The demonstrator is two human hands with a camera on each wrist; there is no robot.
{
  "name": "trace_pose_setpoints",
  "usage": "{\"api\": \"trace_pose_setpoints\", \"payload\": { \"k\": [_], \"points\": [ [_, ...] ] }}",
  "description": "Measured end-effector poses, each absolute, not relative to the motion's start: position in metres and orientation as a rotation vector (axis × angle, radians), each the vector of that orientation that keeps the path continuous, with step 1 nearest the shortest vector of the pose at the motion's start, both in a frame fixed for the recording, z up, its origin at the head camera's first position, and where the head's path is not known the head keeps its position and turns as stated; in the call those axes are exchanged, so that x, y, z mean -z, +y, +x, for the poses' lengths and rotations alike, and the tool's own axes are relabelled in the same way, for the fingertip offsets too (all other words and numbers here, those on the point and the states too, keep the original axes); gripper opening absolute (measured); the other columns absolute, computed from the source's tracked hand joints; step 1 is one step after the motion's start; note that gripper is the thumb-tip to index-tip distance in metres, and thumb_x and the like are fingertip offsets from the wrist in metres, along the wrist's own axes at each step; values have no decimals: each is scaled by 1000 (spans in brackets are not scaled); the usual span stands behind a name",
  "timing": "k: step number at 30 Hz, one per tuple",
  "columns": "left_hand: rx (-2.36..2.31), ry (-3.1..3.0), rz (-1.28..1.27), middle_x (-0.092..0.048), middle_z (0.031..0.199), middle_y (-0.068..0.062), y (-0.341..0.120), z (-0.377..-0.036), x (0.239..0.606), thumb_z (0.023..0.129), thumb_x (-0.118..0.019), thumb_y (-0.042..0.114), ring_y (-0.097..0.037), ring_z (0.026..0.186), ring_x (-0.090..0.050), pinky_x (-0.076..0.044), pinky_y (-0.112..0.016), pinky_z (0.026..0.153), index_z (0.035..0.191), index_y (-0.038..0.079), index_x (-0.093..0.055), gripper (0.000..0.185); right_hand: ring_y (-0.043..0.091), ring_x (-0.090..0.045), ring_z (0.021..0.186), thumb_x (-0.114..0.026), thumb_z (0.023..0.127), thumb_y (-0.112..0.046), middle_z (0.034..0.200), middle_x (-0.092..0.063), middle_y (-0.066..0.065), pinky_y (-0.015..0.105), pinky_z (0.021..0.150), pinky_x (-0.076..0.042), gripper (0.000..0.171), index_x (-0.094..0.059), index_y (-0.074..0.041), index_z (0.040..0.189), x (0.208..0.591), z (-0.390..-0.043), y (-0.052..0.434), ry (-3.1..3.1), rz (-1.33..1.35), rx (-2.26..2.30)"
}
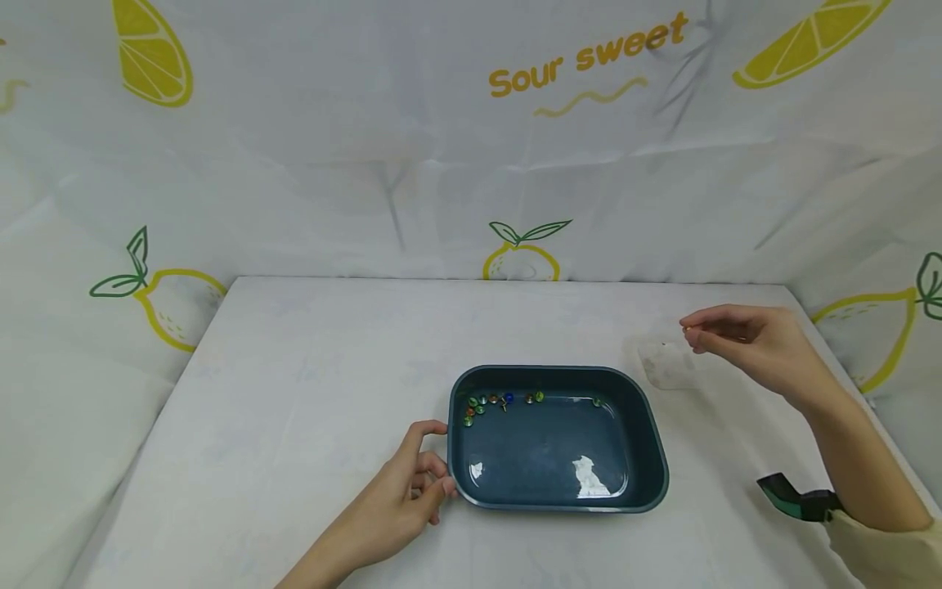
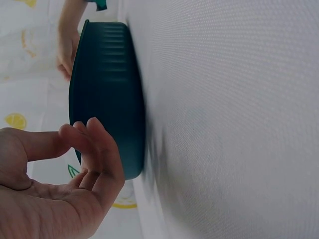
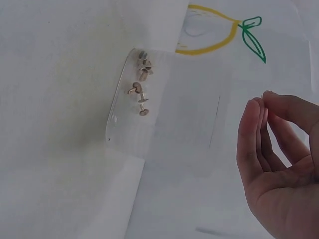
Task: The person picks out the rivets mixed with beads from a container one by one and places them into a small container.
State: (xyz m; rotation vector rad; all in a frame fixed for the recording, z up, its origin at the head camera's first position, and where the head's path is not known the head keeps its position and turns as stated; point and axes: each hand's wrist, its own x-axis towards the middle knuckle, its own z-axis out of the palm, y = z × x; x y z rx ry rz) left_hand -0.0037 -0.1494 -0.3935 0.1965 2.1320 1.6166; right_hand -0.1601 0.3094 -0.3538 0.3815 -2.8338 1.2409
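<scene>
At the near edge of the table [image 1: 294,384], the left hand [image 1: 401,499] rests w/ fingers curled against the left end of the dark blue tub [image 1: 648,442], thumb at its rim. Inside, along the far wall, sit coloured pushpins [image 1: 486,402]. Farther right, the right hand [image 1: 743,339] hovers, thumb & fingertips pressed together, poss. pinching something tiny — cannot tell. Just below it lies a clear tray [image 3: 137,107] of pale pins [image 3: 141,82].
</scene>
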Motion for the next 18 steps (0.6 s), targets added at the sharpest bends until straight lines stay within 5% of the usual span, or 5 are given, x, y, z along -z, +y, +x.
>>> {"api": "trace_pose_setpoints", "payload": {
  "k": [18],
  "points": [
    [-1608, 2146, 193, -68, 103, -13, -149, -3, 393, 109, -61, 8, -11, 71, -64, -58, -25, 69, 160, 7, -30, 60, -5, -69, 75, -81, 96, -5, 87, -70, -30, 10, 67, -54, 18, -79, 0, 113, 366, -164, 315, -2899, 448, -1018]
  ]
}}
